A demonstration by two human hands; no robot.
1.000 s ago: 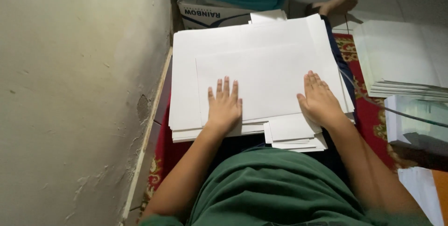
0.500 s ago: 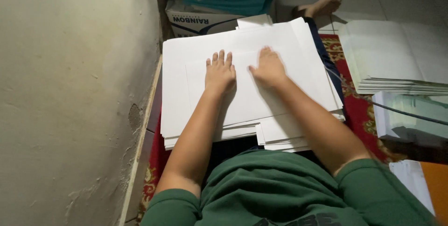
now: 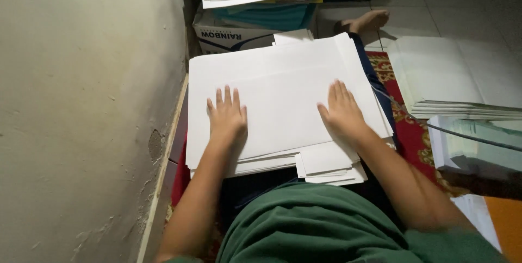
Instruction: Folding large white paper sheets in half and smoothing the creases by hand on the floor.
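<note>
Seated person's left hand (image 3: 227, 115) and right hand (image 3: 342, 112) pressed flat, fingers spread wide, gripping nothing, on a stack of white paper (image 3: 283, 100) across the lap, cardboard box (image 3: 234, 35) just beyond the stack, second paper pile (image 3: 457, 78) well to its right on the floor

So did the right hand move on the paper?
Yes. The right hand slid away from the left hand, toward the right edge of the paper.
</note>
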